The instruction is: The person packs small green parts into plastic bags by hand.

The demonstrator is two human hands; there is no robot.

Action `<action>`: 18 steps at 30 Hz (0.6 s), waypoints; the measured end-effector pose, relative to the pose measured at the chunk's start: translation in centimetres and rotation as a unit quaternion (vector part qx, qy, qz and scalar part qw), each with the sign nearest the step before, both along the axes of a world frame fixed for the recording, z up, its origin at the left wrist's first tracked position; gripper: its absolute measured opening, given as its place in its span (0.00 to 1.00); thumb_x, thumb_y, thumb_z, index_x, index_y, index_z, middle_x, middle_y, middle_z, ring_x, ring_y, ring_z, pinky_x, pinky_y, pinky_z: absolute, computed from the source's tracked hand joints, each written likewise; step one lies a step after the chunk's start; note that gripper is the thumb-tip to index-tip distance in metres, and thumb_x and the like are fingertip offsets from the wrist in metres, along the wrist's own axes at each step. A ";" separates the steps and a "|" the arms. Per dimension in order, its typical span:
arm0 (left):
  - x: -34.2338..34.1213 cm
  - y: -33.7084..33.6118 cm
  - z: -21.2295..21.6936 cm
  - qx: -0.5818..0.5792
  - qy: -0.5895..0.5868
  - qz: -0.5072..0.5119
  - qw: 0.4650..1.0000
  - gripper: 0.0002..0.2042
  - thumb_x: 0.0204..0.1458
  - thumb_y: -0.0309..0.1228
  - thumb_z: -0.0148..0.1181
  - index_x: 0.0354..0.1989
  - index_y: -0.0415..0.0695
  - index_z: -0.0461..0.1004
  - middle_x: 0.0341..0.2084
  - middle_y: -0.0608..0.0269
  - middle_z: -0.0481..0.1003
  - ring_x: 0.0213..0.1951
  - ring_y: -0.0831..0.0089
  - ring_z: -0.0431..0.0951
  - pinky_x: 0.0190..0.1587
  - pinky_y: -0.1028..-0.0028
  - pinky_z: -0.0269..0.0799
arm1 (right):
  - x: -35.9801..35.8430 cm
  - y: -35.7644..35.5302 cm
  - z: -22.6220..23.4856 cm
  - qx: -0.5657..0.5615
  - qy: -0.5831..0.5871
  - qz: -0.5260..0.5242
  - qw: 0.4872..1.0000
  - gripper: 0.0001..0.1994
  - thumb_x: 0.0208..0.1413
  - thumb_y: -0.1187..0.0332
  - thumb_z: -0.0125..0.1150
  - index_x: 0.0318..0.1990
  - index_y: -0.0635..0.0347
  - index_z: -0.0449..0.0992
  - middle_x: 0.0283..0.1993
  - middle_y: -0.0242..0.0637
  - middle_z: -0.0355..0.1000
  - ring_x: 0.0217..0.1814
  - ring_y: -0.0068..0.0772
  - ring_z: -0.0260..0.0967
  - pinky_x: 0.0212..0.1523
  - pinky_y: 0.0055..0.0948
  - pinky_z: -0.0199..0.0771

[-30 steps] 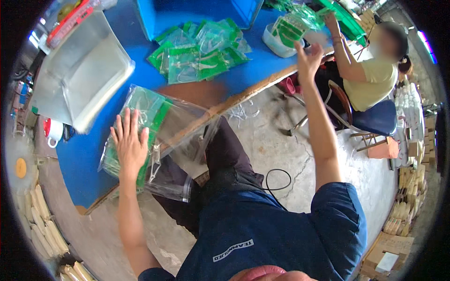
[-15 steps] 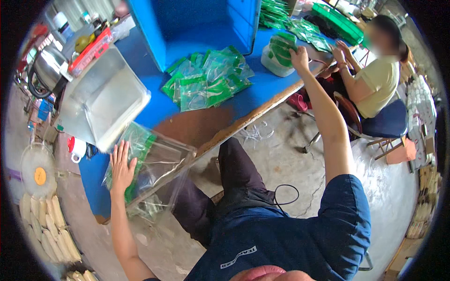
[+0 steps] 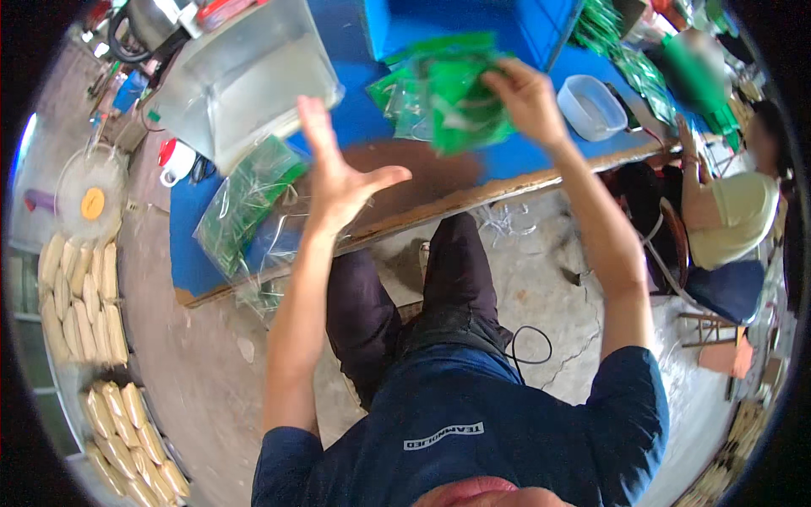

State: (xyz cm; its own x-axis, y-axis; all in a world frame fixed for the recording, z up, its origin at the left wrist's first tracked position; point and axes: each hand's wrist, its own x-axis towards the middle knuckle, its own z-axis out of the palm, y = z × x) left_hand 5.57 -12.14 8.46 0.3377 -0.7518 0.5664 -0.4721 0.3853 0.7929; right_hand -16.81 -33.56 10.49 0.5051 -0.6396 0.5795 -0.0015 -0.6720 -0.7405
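My right hand (image 3: 528, 100) is raised over the blue table (image 3: 190, 245) and grips a blurred bunch of green packets (image 3: 456, 106). My left hand (image 3: 334, 173) hovers in the air with its fingers spread and holds nothing. Below and left of it a large clear plastic bag with green packets inside (image 3: 245, 207) lies at the table's near edge, partly hanging over. More green packets (image 3: 405, 97) lie on the table behind the held bunch.
A clear plastic bin (image 3: 241, 76) stands at the back left, a white bowl (image 3: 591, 106) at the right. A seated person (image 3: 726, 211) works at the table's right end. Yellowish cobs (image 3: 80, 296) fill trays on the left floor.
My right hand came back from the far right with a bunch of green packets. My left hand lifted off the clear bag and rose, open.
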 end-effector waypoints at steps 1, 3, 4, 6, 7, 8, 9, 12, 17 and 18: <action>-0.2 -1.2 -0.9 0.004 0.029 -0.035 0.999 0.77 0.26 0.42 0.85 0.73 0.51 0.17 0.74 0.41 0.28 0.75 0.54 0.28 0.73 0.55 0.23 | 2.0 0.6 -2.5 -0.002 0.018 0.022 1.000 0.11 0.62 0.69 0.61 0.47 0.67 0.78 0.39 0.35 0.79 0.40 0.19 0.71 0.41 0.25 0.74; 1.2 0.3 -1.7 0.053 0.071 -0.068 0.994 0.69 0.31 0.34 0.84 0.74 0.43 0.29 0.71 0.46 0.46 0.72 0.58 0.49 0.71 0.59 0.48 | 6.2 6.7 -3.0 0.253 -0.055 0.212 0.942 0.12 0.64 0.70 0.59 0.51 0.66 0.76 0.42 0.30 0.79 0.43 0.17 0.71 0.44 0.23 0.74; 1.4 0.9 -1.8 0.094 0.172 -0.154 0.969 0.64 0.33 0.29 0.82 0.74 0.43 0.34 0.68 0.50 0.54 0.69 0.60 0.57 0.69 0.60 0.56 | 7.1 7.8 -4.3 0.325 -0.069 0.244 0.911 0.11 0.65 0.70 0.58 0.51 0.65 0.77 0.42 0.29 0.78 0.44 0.14 0.70 0.45 0.21 0.73; 3.4 1.5 -4.1 0.144 0.138 -0.169 0.965 0.49 0.36 0.20 0.77 0.68 0.42 0.52 0.60 0.59 0.65 0.63 0.67 0.65 0.63 0.67 0.65 | 7.8 8.9 -6.5 0.325 -0.063 0.263 0.906 0.20 0.61 0.69 0.63 0.58 0.65 0.70 0.48 0.32 0.77 0.48 0.19 0.71 0.50 0.26 0.73; 3.6 2.1 -4.7 0.157 0.096 -0.137 0.973 0.47 0.38 0.18 0.75 0.68 0.42 0.52 0.59 0.61 0.65 0.61 0.68 0.66 0.61 0.68 0.66 | 7.7 10.0 -7.2 0.281 -0.063 0.280 0.916 0.28 0.57 0.67 0.68 0.63 0.63 0.64 0.52 0.35 0.75 0.51 0.23 0.71 0.53 0.29 0.73; 3.6 2.6 -5.4 0.169 0.054 -0.106 0.978 0.45 0.39 0.16 0.72 0.68 0.42 0.52 0.58 0.63 0.65 0.59 0.70 0.67 0.60 0.69 0.67 | 7.4 10.9 -7.7 0.236 -0.064 0.294 0.924 0.37 0.53 0.64 0.73 0.67 0.61 0.58 0.56 0.37 0.73 0.54 0.27 0.71 0.56 0.33 0.72; 3.0 2.7 -5.5 0.179 0.086 -0.119 0.973 0.42 0.40 0.14 0.67 0.67 0.42 0.53 0.55 0.65 0.65 0.56 0.72 0.67 0.60 0.71 0.65 | 6.8 10.6 -7.9 0.058 0.051 0.251 0.965 0.52 0.43 0.61 0.80 0.70 0.59 0.47 0.60 0.47 0.70 0.60 0.42 0.71 0.60 0.42 0.69; 1.7 2.8 -5.2 0.194 0.273 -0.137 0.932 0.43 0.40 0.12 0.63 0.68 0.42 0.51 0.54 0.66 0.65 0.56 0.73 0.66 0.60 0.71 0.64 | 7.4 11.4 -8.4 0.117 0.153 0.163 0.968 0.54 0.39 0.60 0.81 0.69 0.63 0.47 0.59 0.57 0.69 0.61 0.55 0.69 0.60 0.45 0.69; 2.6 2.3 -5.4 0.147 0.183 -0.153 0.960 0.59 0.36 0.22 0.79 0.73 0.45 0.39 0.64 0.60 0.59 0.66 0.68 0.61 0.66 0.68 0.60 | 7.2 10.1 -7.8 0.081 0.167 0.201 0.962 0.57 0.34 0.59 0.83 0.67 0.67 0.46 0.61 0.60 0.66 0.65 0.61 0.63 0.63 0.46 0.65; 2.9 2.6 -6.3 0.144 0.179 -0.151 0.961 0.59 0.36 0.22 0.79 0.73 0.45 0.39 0.64 0.60 0.59 0.66 0.68 0.61 0.66 0.68 0.60 | 7.2 10.0 -8.0 0.076 0.164 0.202 0.963 0.57 0.34 0.59 0.83 0.67 0.67 0.46 0.61 0.60 0.66 0.65 0.61 0.63 0.63 0.46 0.65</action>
